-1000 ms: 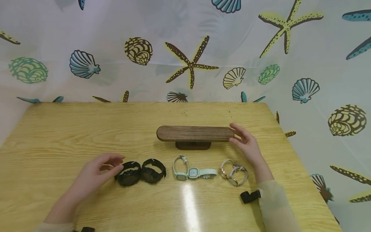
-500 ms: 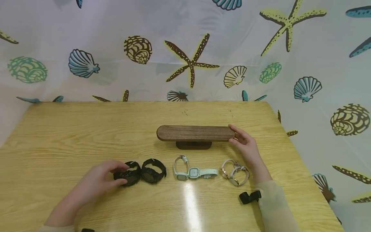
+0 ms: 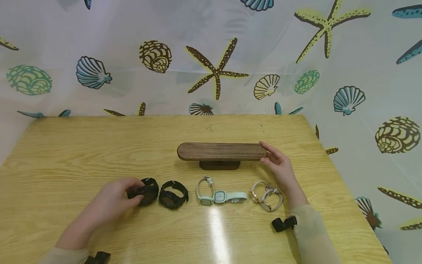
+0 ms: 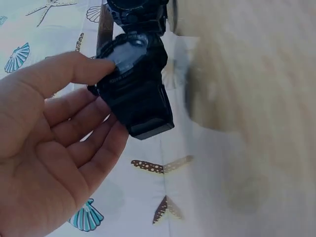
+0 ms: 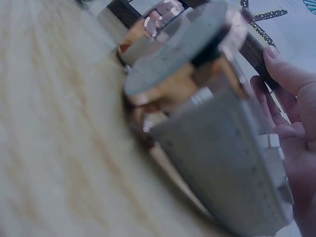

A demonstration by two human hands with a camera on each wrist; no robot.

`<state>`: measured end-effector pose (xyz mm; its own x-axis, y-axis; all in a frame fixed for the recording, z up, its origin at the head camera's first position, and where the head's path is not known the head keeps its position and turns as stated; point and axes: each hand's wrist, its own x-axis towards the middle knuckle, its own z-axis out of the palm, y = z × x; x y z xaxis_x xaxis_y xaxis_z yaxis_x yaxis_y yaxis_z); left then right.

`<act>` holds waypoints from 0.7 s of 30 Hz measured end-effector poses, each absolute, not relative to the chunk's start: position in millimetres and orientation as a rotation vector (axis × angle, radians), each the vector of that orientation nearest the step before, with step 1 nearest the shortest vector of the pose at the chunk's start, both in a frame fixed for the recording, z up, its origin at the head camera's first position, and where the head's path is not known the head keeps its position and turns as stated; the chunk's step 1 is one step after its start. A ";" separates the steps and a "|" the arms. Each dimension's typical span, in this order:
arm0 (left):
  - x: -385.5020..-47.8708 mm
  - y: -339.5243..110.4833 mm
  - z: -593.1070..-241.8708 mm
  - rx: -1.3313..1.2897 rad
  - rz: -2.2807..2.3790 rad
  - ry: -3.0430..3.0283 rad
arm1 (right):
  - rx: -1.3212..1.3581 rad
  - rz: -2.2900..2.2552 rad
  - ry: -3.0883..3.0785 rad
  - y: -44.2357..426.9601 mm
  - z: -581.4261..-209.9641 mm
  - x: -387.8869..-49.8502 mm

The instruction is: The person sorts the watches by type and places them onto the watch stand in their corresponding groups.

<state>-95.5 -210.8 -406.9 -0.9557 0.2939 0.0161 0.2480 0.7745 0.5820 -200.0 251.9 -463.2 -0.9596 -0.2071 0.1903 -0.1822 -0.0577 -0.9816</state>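
Muted, fairly even light fills the room over the seashell-print fabric (image 3: 126, 22), while the wooden table (image 3: 82, 154) throws back a white streak of glare toward me and takes soft shadow beside the right sleeve (image 3: 313, 231). Up close, the right-wrist view smears the rose-gold watch (image 5: 212, 148); the left-wrist view leaves the table hazy and the black watch (image 4: 138, 86) dark, its face catching a sheen.

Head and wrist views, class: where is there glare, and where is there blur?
Head view: white glare on the wood-grain table, below the pale green watches; right wrist view: nearest rose-gold watch blurred; left wrist view: table grain soft, black sports watch clearer.
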 end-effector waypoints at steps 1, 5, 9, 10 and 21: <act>-97.1 -210.1 -405.3 0.432 0.931 2.890 | -0.440 -2.229 2.145 252.0 -463.6 -199.8; -102.9 -205.8 -394.7 0.388 0.932 2.904 | -0.436 -2.225 2.158 252.1 -464.6 -198.9; -109.7 -199.8 -383.9 0.353 1.002 2.960 | -0.435 -2.216 2.172 252.4 -465.3 -198.4; -111.5 -198.0 -381.9 0.347 1.031 2.980 | -0.434 -2.217 2.172 252.5 -465.4 -198.3; -139.9 -173.7 -384.8 -0.066 1.595 2.791 | -0.452 -2.219 2.164 252.3 -465.3 -199.4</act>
